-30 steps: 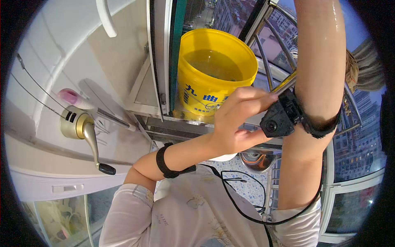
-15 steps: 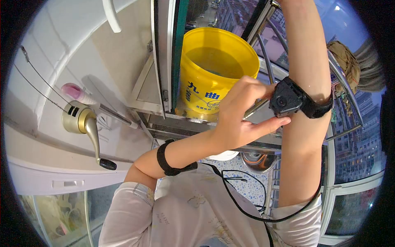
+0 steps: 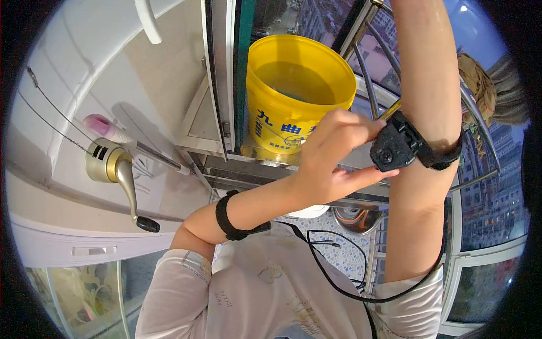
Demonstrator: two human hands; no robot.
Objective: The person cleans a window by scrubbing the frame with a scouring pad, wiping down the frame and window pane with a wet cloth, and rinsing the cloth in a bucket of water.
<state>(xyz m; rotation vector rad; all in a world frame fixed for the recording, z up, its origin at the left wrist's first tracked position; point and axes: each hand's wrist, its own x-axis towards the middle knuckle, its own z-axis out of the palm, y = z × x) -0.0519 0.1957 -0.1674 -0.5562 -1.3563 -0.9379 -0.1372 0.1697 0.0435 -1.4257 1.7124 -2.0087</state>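
Note:
My left hand (image 3: 327, 155) reaches across and is closed on a small black camera (image 3: 389, 152), fingers at its upper side and thumb along its lower edge. A black strap (image 3: 443, 158) fastens the camera around my right forearm (image 3: 432, 85). That arm stretches up past the top of the view, so my right hand is hidden. Another black strap (image 3: 226, 217) circles my left forearm. Behind my left hand stands a yellow bucket (image 3: 282, 116) with blue characters, apparently holding some liquid.
A metal rail (image 3: 480, 127) with cloths and a mop head curves by the windows at right. On the left wall sits a hand-crank winder (image 3: 107, 161) with cables. A black cable (image 3: 339, 288) loops over my shirt. A metal bowl (image 3: 355, 219) is low, on the patterned floor.
The camera has tilted and shifted slightly down against my left thumb. My right forearm has moved a little to the right. My left hand keeps its hold.

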